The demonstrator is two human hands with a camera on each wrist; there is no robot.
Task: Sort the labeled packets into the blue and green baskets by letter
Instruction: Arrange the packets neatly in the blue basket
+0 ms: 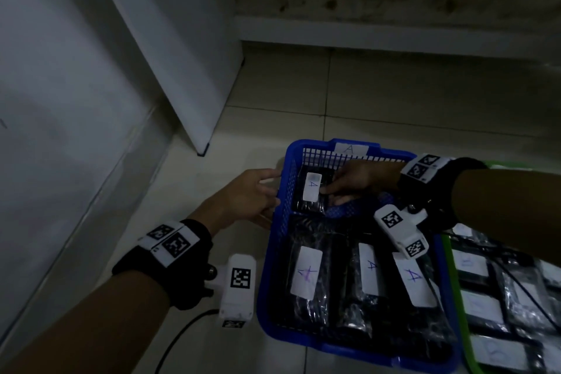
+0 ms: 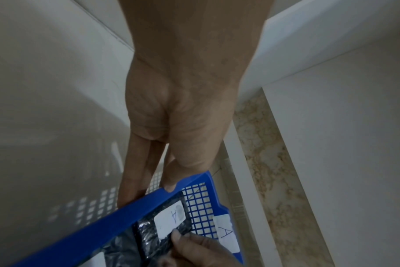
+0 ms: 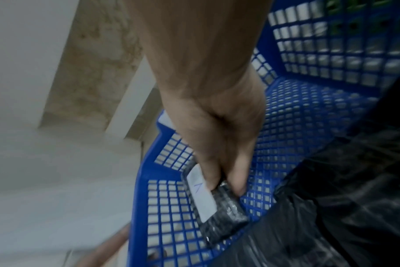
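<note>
The blue basket (image 1: 267, 282) stands on the floor, with an "A" tag (image 1: 350, 149) on its far rim. My right hand (image 1: 337, 191) reaches into its far end and pinches a black packet (image 1: 312, 187) with a white "A" label. In the right wrist view, thumb and fingers (image 3: 237, 180) grip the packet (image 3: 219, 204) just above the basket's mesh floor. My left hand (image 1: 270, 191) holds the basket's left rim (image 2: 103, 222), thumb (image 2: 169, 187) over the edge and the other fingers outside. More "A" packets (image 1: 306, 272) lie in the near half. The green basket (image 1: 457, 297) sits right of it.
Several labelled packets (image 1: 479, 307) fill the green basket. A white panel (image 1: 182, 55) and a wall close off the left side. Tiled floor (image 1: 394, 100) runs to a low ledge (image 1: 394, 33) at the back. A black cable (image 1: 182, 334) trails under my left wrist.
</note>
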